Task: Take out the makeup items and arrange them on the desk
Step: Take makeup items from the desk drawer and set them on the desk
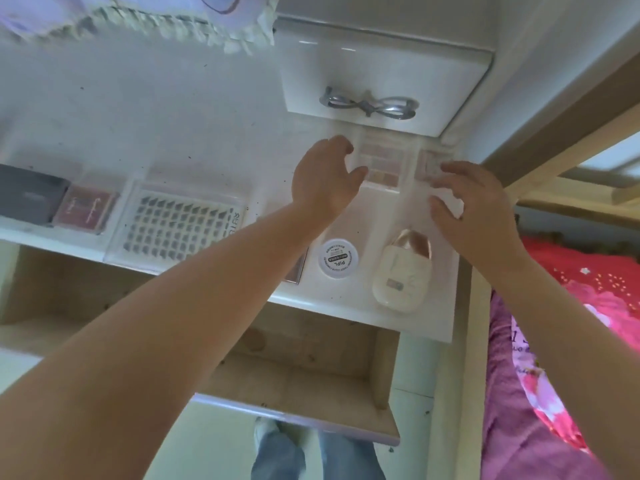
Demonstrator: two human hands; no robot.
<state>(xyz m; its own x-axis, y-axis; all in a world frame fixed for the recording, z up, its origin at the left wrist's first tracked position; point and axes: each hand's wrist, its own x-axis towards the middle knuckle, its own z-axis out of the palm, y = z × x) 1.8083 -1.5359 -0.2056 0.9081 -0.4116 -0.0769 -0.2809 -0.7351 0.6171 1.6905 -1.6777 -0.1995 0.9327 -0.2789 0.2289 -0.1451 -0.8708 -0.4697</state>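
The left hand (pixel 323 174) is extended over the white desk (pixel 145 109), fingers loosely spread and holding nothing, fingertips at the left edge of an eyeshadow palette (pixel 382 164) in a clear case. The right hand (pixel 467 199) hovers just right of the palette, fingers spread and relaxed, gripping nothing, over a blurred clear case (pixel 429 164). Near the front desk edge lie a round white jar (pixel 338 258) with a printed lid and, just beside it, a cream bottle with a rose-gold cap (pixel 401 271). Further left, in a row: a clear tray of false-lash clusters (pixel 180 226), a pink compact case (pixel 85 211) and a grey box (pixel 29 194). A white drawer front with a silver bow-shaped handle (pixel 370 105) stands behind the palette. A lace-trimmed cloth (pixel 145 22) lies at the rear. Below the desk is a wooden shelf (pixel 294 375). A pink floral bedspread (pixel 568 323) lies to the right.
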